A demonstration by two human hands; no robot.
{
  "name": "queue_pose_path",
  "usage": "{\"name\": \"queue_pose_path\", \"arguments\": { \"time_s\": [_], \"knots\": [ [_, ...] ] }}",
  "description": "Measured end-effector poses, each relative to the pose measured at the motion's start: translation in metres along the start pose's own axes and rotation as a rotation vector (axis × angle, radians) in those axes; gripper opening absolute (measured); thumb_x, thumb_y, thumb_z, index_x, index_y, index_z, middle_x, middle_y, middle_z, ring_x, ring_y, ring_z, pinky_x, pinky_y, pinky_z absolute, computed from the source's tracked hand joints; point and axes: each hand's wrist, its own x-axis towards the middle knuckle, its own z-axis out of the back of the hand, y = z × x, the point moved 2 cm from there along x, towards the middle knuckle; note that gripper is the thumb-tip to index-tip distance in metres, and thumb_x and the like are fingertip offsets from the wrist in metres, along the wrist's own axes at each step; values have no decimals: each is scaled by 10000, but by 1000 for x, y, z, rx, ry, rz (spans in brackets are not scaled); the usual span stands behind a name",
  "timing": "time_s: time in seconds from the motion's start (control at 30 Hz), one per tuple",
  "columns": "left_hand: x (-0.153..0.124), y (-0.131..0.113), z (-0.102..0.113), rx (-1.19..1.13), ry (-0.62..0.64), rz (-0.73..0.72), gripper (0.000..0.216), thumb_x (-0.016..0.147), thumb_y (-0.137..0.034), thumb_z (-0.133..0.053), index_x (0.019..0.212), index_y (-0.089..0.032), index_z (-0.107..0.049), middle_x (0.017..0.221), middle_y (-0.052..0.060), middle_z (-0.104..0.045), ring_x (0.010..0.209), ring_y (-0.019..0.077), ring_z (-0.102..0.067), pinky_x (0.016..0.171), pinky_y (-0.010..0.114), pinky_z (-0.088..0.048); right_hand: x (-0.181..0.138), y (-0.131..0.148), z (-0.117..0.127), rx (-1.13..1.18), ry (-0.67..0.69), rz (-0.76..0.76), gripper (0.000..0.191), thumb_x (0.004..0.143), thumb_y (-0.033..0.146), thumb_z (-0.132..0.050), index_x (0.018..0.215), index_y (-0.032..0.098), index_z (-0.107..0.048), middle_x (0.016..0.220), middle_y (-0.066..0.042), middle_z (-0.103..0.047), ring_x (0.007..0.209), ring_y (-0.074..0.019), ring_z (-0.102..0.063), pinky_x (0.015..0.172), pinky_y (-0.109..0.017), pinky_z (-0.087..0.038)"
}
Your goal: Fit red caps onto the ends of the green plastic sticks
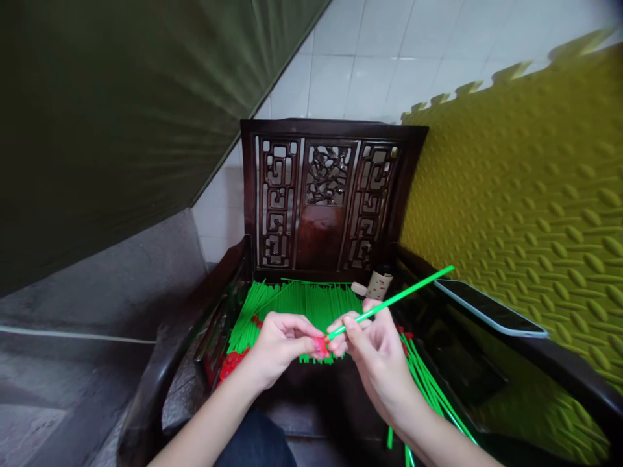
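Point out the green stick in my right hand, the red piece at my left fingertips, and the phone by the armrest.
Green stick [403,295]: head view, middle of its length.
Red piece [320,346]: head view, its exposed middle.
Phone [491,309]: head view, middle of its dark screen.

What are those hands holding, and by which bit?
The right hand holds a green stick near its lower end. The left hand pinches a small red piece on the side away from the stick.

From afar, I hold a slim, glossy green stick [403,295] aslant in midair, its free end rising rightward, its lower end meeting a small red piece [320,347], partly hidden; whether inserted, I cannot tell.
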Motion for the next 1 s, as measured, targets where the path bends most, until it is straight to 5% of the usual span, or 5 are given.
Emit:
{"name": "queue_pose_path", "arguments": {
  "time_s": [0.23, 0.47, 0.67, 0.87, 1.0],
  "knots": [
    [0, 6, 1, 48, 0, 37, 171, 534, -209, -828, 612, -112, -710, 563, 34, -679, 520, 147, -647, 551, 275, -557, 5, 10, 4, -202, 164, 103, 322, 868, 314, -580, 921, 271, -266, 737, 61, -623, 492, -111, -623, 490, -251, -527],
    [2, 10, 4, 53, -27, 34, 198, 536, -235, -830, 631, -114, -706, 582, 34, -684, 541, 153, -647, 567, 287, -552, 1, 10, 2, -278, 151, 211, 282, 884, 291, -557, 922, 270, -278, 776, 54, -580, 549, -106, -629, 519, -257, -541],
    [4, 9, 2, 86, 60, 36, 181, 611, -249, -794, 695, -123, -694, 637, 32, -698, 578, 134, -648, 596, 260, -534, 7, 12, 10, -172, 91, 10, 340, 841, 339, -616, 937, 253, -302, 716, 37, -648, 533, -135, -658, 503, -255, -544],
    [5, 4, 2, 464, 74, -146, 170, 669, -265, -751, 791, -148, -734, 829, 78, -737, 774, 186, -675, 748, 303, -531, 11, 6, 19, -182, 30, 9, 421, 772, 372, -689, 944, 249, -325, 629, 55, -654, 493, -143, -649, 481, -251, -535],
    [7, 1, 2, 531, 100, -213, 123, 700, -264, -728, 772, -167, -754, 811, 78, -735, 740, 181, -673, 700, 282, -530, 13, 4, 21, -190, 39, -7, 408, 786, 375, -672, 936, 246, -315, 630, 56, -647, 479, -136, -643, 470, -244, -532]
  ]
}}
